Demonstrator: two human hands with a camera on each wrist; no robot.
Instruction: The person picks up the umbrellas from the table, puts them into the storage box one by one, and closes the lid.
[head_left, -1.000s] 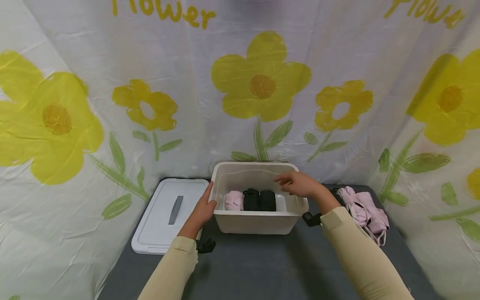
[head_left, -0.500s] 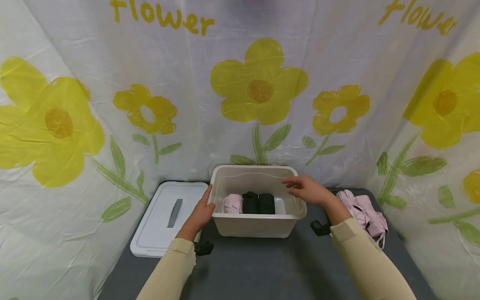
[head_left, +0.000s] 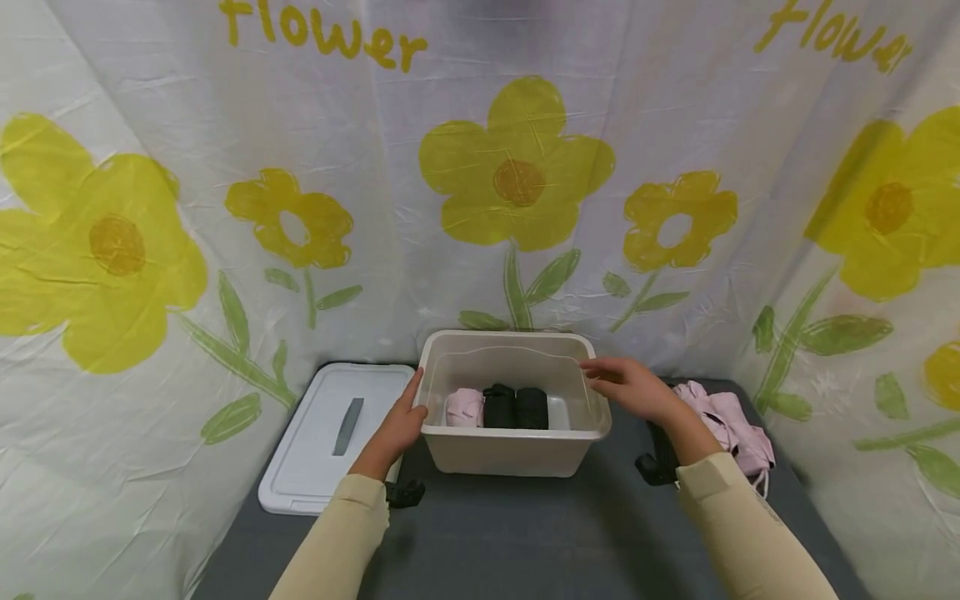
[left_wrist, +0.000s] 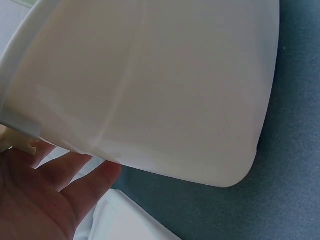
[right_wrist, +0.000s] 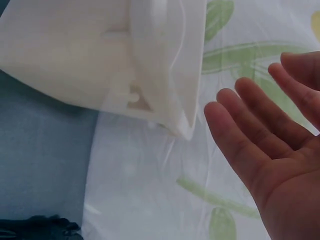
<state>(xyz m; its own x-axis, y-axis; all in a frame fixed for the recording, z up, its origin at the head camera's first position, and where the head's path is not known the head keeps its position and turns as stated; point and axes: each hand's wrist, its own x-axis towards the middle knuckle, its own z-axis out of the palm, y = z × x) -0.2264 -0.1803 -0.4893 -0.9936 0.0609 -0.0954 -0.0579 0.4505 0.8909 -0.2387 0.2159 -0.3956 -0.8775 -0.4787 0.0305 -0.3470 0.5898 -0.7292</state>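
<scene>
A beige plastic storage bin (head_left: 510,454) stands at the back middle of the table. Inside it a pink rolled cloth bundle (head_left: 465,408) sits beside two black rolled bundles (head_left: 516,408), toward the left. My left hand (head_left: 400,425) rests against the bin's left side; in the left wrist view its straight fingers (left_wrist: 90,187) reach along the wall below the rim. My right hand (head_left: 633,387) is at the bin's right rim, holding nothing. Its fingers (right_wrist: 250,120) are extended and spread apart in the right wrist view, beside the bin's corner.
Left of the bin lies a white lid (head_left: 318,450) with a grey handle. A pile of pink fabric (head_left: 727,425) with cords, and some black beside it, lies at the back right. A flower-printed curtain (head_left: 397,292) hangs behind the dark grey tabletop (head_left: 517,533).
My right hand has moved to the right, from above the bin's inside to its right rim. The left hand stays at the bin's left side. The bundles have not moved.
</scene>
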